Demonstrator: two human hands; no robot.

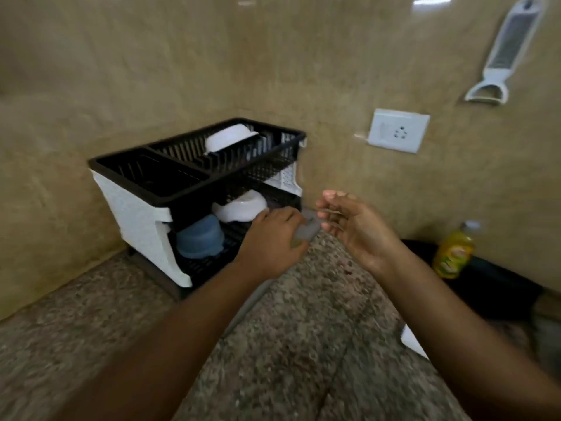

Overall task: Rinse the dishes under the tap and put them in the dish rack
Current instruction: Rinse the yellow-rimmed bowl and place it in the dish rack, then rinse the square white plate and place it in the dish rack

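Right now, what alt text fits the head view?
The left hand holds a small grey item near the rack's lower tier while the right hand hovers open beside it. White bowls and a blue bowl sit inside.

A home kitchen.
A two-tier dish rack point(194, 177) in the speckled stone bench's point(288, 344) corner, a grater point(510, 47) hung on tiled wall, dish soap bottle point(453, 253).

I count one two-tier dish rack point(170, 189) at frame centre-left, holding two white bowls point(226, 138) and one blue bowl point(198, 237). One yellow soap bottle point(453, 253) stands at right; one grater point(507, 50) and one socket point(398, 130) are on the wall.
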